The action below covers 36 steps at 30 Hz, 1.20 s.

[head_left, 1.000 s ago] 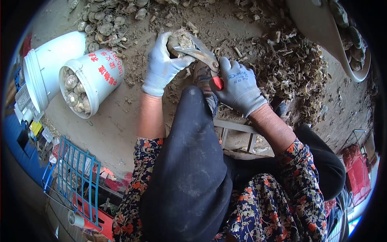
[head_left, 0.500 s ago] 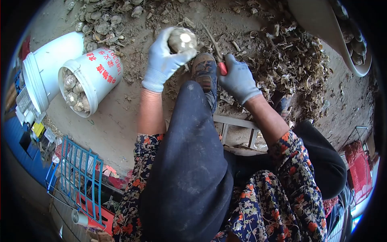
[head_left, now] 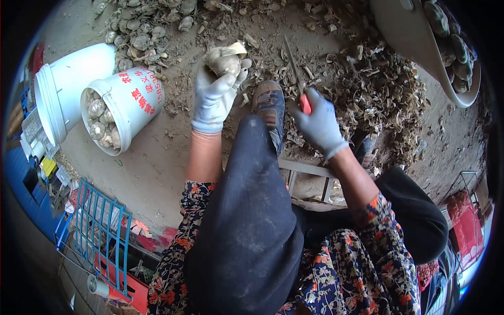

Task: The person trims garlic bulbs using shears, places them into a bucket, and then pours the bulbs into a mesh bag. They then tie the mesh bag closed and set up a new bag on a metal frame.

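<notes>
My left hand [head_left: 216,94], in a light work glove, holds a garlic bulb [head_left: 224,61] with a short pale stem pointing up to the right. My right hand [head_left: 319,122], gloved in grey, is closed round the red handle [head_left: 305,104] of a knife. The knife's thin dark blade [head_left: 293,62] points up and slightly left, apart from the bulb. Below and between my hands is my shoe [head_left: 269,105].
A tipped white bucket [head_left: 137,100] of bulbs and another white bucket [head_left: 79,79] lie at left. Bulbs are piled at upper left [head_left: 137,34]. Dry trimmings [head_left: 383,89] cover the ground at right, below a white container [head_left: 415,42]. A blue rack [head_left: 102,226] stands lower left.
The bulb in my left hand has turned, so its stem now shows instead of the white cut patches. My right hand with the knife has moved slightly down and right.
</notes>
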Tool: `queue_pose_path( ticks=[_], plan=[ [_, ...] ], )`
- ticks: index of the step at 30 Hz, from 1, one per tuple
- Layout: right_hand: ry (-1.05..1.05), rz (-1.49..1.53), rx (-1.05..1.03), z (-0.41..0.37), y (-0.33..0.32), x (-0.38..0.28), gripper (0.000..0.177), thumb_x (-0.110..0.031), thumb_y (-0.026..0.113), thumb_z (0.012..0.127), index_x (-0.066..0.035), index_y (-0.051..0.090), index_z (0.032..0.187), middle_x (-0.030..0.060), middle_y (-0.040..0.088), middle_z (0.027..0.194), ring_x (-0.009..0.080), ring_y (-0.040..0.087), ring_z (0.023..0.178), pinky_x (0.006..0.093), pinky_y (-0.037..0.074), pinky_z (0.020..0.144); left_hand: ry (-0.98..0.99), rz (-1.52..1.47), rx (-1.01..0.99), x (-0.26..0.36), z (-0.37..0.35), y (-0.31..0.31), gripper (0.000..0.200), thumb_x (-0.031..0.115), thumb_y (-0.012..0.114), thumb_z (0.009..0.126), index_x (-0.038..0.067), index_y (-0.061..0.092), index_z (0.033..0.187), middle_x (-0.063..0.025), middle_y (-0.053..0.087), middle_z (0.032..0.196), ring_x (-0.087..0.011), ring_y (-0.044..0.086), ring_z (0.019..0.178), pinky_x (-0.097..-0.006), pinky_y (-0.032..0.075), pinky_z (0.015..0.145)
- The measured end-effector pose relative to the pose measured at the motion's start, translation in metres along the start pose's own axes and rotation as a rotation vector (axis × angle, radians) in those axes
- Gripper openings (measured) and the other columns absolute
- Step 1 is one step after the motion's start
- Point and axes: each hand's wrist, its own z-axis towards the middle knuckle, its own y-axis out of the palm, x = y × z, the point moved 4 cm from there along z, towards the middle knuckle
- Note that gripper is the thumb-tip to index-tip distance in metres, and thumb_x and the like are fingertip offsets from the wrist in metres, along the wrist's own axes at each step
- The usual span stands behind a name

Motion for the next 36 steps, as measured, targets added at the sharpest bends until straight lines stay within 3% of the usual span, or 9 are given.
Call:
queue_pose_path(
  ticks=[4, 10, 14, 21, 23, 26, 28, 31, 36],
  plan=[
    [-0.039, 0.149, -0.258, -0.022, 0.011, -0.007, 0.048, -0.031, 0.066, 0.08, -0.002, 0.049, 0.114, 0.0258, 0.06, 0.095, 0.0384, 0.062, 0.093, 0.0432, 0.048, 0.08, -0.009, -0.151, -0.002, -0.008, -0.004, -0.004, 0.05, -0.001, 0.072, 0.071, 0.001, 0.05, 0.115, -0.0096, 0.058, 0.108, -0.0233, 0.061, 0.097, -0.0346, 0.053, 0.088],
    [-0.134, -0.261, -0.104, -0.005, 0.013, -0.039, 0.053, -0.033, 0.062, 0.081, -0.004, 0.045, 0.122, 0.0269, 0.061, 0.097, 0.0386, 0.061, 0.094, 0.0453, 0.048, 0.084, 0.045, 0.154, -0.016, 0.003, -0.013, 0.009, 0.05, -0.001, 0.075, 0.069, 0.004, 0.051, 0.112, -0.0041, 0.059, 0.102, -0.0137, 0.058, 0.094, -0.0288, 0.049, 0.086],
    [-0.243, -0.07, -0.086, -0.003, 0.022, -0.025, 0.031, -0.026, 0.061, 0.081, 0.001, 0.049, 0.09, 0.0262, 0.057, 0.073, 0.0449, 0.059, 0.078, 0.0475, 0.046, 0.07, 0.14, 0.184, 0.071, 0.016, -0.018, -0.01, 0.049, 0.001, 0.076, 0.069, 0.005, 0.052, 0.111, -0.0047, 0.058, 0.104, -0.0141, 0.058, 0.096, -0.0287, 0.049, 0.086],
    [0.065, 0.05, -0.011, 0.0, 0.002, 0.036, 0.03, -0.027, 0.062, 0.081, 0.002, 0.052, 0.083, 0.0275, 0.059, 0.078, 0.0466, 0.058, 0.08, 0.0479, 0.046, 0.068, 0.78, 0.744, 1.252, 0.204, -0.081, -0.156, 0.054, 0.01, 0.069, 0.079, 0.0, 0.041, 0.124, -0.0141, 0.051, 0.116, -0.0214, 0.059, 0.087, -0.0318, 0.049, 0.081],
    [0.066, 0.028, -0.03, 0.001, -0.006, 0.036, 0.031, -0.027, 0.062, 0.081, 0.002, 0.052, 0.084, 0.0276, 0.059, 0.078, 0.0464, 0.058, 0.081, 0.0479, 0.046, 0.068, -0.002, 1.98, 1.719, 0.228, -0.081, -0.202, 0.065, 0.018, 0.066, 0.081, -0.002, 0.031, 0.133, -0.0221, 0.046, 0.122, -0.0351, 0.059, 0.091, -0.0456, 0.048, 0.085],
    [0.103, -0.013, -0.069, 0.003, -0.007, 0.038, 0.034, -0.028, 0.062, 0.081, 0.004, 0.052, 0.085, 0.0279, 0.061, 0.08, 0.046, 0.059, 0.083, 0.0478, 0.047, 0.07, 0.58, 2.485, 1.625, 0.221, -0.042, -0.083, 0.059, 0.025, 0.062, 0.085, -0.003, 0.037, 0.131, -0.0233, 0.052, 0.115, -0.0396, 0.058, 0.097, -0.0505, 0.045, 0.088],
    [0.117, -0.02, -0.038, 0.007, -0.002, 0.043, 0.031, -0.026, 0.063, 0.081, 0.004, 0.053, 0.083, 0.0246, 0.059, 0.073, 0.0367, 0.061, 0.07, 0.0418, 0.046, 0.066, 0.918, 2.272, 0.931, 0.204, 0.01, -0.078, 0.051, 0.024, 0.059, 0.086, -0.004, 0.045, 0.126, -0.0202, 0.059, 0.104, -0.0318, 0.058, 0.097, -0.0422, 0.046, 0.086],
    [0.128, -0.043, -0.125, 0.01, 0.0, 0.032, 0.036, -0.03, 0.06, 0.083, 0.005, 0.052, 0.087, 0.0307, 0.061, 0.081, 0.0465, 0.06, 0.085, 0.0484, 0.047, 0.071, 0.53, 1.844, 0.181, 0.097, 0.124, -0.051, 0.048, 0.009, 0.059, 0.082, 0.011, 0.051, 0.129, -0.0161, 0.06, 0.11, -0.0302, 0.058, 0.102, -0.041, 0.047, 0.088],
    [0.126, -0.101, -0.203, 0.011, 0.005, 0.014, 0.038, -0.031, 0.059, 0.083, 0.005, 0.052, 0.09, 0.032, 0.061, 0.083, 0.0466, 0.06, 0.086, 0.048, 0.047, 0.074, 0.087, 1.882, 0.203, -0.003, 0.18, -0.067, 0.052, 0.014, 0.067, 0.076, 0.018, 0.055, 0.127, -0.019, 0.047, 0.13, -0.0383, 0.053, 0.114, -0.042, 0.045, 0.096]
  ],
)
